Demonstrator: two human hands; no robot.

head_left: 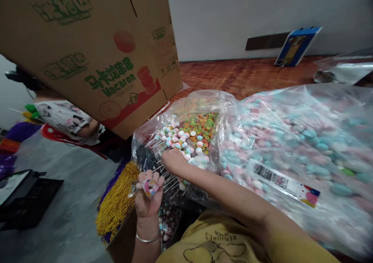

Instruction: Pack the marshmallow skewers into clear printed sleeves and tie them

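Far left, grey floor (pixel 81 185), co-worker's patterned top (pixel 58 115) by red chair (pixel 48 132). Big carton (pixel 87 41) tilts in view. Gold bead strings (pixel 121 200) near my left hand (pixel 145 206), fingers curled behind ring-shaped sweet (pixel 149 193), thumb holding it. My right hand (pixel 175 162) bends down at skewered marshmallows (pixel 177 138); fingertips hidden, cannot tell if gripping. Looks like sorting by hand; seems to call for light pinch among sticks. Behind, bright rings (pixel 208 123), red-brown table (pixel 215 76), pale wall (pixel 210 21); right, bulging pastel bag (pixel 291 134), blue box (pixel 301 47) beyond.
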